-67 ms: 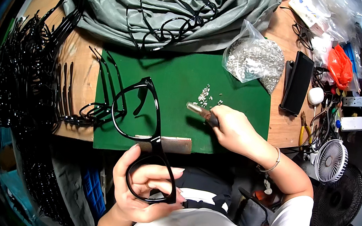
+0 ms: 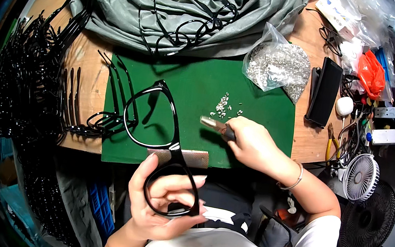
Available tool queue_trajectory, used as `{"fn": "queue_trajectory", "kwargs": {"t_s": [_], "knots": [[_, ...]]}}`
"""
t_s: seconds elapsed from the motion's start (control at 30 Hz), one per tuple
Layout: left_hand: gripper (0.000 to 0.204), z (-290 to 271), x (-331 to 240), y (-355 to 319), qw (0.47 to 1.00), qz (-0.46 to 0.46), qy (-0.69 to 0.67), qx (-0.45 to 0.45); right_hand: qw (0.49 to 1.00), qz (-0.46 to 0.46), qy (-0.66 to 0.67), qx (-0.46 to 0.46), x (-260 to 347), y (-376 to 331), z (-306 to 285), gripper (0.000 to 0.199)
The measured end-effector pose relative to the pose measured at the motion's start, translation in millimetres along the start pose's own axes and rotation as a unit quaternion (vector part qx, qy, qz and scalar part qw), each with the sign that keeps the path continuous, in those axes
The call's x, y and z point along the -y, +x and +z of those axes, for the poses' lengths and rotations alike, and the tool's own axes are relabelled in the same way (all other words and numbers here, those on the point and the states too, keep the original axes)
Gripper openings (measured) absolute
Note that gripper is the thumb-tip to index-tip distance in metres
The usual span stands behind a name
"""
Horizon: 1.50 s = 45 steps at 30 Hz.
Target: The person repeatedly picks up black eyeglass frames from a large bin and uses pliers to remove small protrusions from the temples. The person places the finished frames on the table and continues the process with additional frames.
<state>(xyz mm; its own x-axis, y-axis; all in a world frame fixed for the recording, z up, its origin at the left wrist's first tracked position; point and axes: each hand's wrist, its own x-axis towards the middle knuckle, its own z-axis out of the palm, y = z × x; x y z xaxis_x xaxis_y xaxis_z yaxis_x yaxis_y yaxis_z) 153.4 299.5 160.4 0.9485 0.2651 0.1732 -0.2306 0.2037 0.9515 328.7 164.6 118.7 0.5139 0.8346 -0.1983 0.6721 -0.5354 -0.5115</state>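
My left hand (image 2: pixel 139 216) is closed round the lower rim of a glossy black glasses frame (image 2: pixel 175 146), held upright and tilted above the near edge of a green mat (image 2: pixel 189 74). My right hand (image 2: pixel 257 144) grips a short tool with a silver head and dark handle, apparently pliers (image 2: pixel 213 124); its tip points left over the mat, apart from the frame. Just beyond the tool lies a small scatter of tiny silver pieces (image 2: pixel 221 105). A flat perforated metal piece (image 2: pixel 196 159) sits at the mat's front edge, partly hidden behind the frame.
More black frames (image 2: pixel 90 131) stand at the mat's left, beside a large heap of them (image 2: pixel 26 84). Beyond is grey cloth (image 2: pixel 118 6) with frames on it. To the right are a bag of silver pieces (image 2: pixel 278 66), a phone (image 2: pixel 324 91), yellow-handled pliers (image 2: pixel 330 142) and a small fan (image 2: pixel 361 177).
The frame and my left hand have shifted slightly right, and the frame has turned a little. The tool in my right hand has moved slightly left and nearer to me.
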Motion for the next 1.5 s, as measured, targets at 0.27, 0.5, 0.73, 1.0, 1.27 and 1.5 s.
{"fn": "queue_trajectory", "kwargs": {"t_s": [0.27,0.5,0.73,1.0,1.27,1.5], "knots": [[0.097,22,11,22,0.999,-0.005,0.045,-0.021,0.987,0.022,0.134,-0.087,10,-13,-5,0.012],[0.093,43,21,34,0.99,0.019,0.094,-0.099,0.93,-0.017,0.324,-0.172,59,-46,-35,0.012],[0.087,46,21,34,0.984,0.039,0.144,-0.094,0.777,0.137,0.613,-0.031,58,-44,-42,0.017],[0.086,31,0,36,0.99,-0.117,-0.074,-0.033,0.749,0.101,0.641,0.133,60,-34,-63,0.019],[0.086,15,-19,30,0.984,-0.132,-0.108,-0.043,0.925,0.062,0.366,0.076,47,-51,-68,0.016],[0.088,9,-24,37,0.982,-0.161,-0.095,-0.021,0.899,0.026,0.342,0.271,51,-44,-74,0.033]]}}
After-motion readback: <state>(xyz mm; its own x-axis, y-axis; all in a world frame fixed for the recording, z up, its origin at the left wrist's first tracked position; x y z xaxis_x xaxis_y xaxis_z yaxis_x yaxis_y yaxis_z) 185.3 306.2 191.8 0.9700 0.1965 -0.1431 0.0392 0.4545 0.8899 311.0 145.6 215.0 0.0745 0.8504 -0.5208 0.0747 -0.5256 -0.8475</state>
